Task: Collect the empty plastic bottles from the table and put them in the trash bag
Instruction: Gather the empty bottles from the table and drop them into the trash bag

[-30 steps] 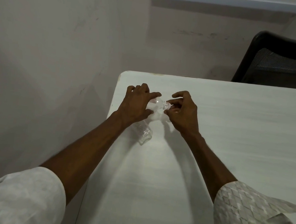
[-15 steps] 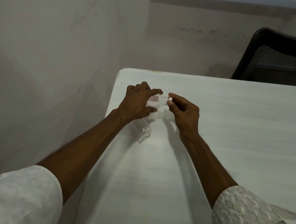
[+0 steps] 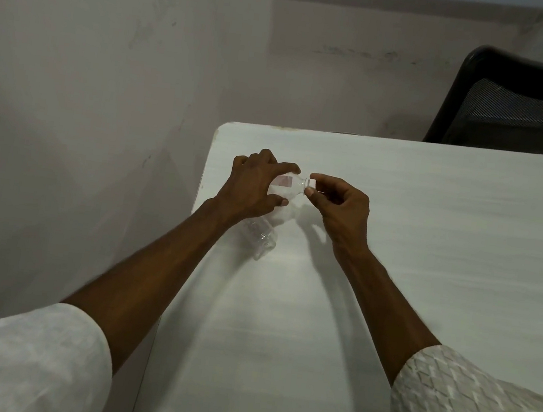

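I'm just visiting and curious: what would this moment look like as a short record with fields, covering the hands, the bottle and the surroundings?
Left hand: wrapped around the body of a clear plastic bottle
Right hand: fingertips pinching the bottle's neck end
Bottle pose: on its side, near the table's left edge
Bottle base: visible below the left wrist
Surface: white table
Background: black chair behind the table
Trash bag: not in view

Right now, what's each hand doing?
Left hand: closed around the clear plastic bottle.
Right hand: pinching the bottle's cap.
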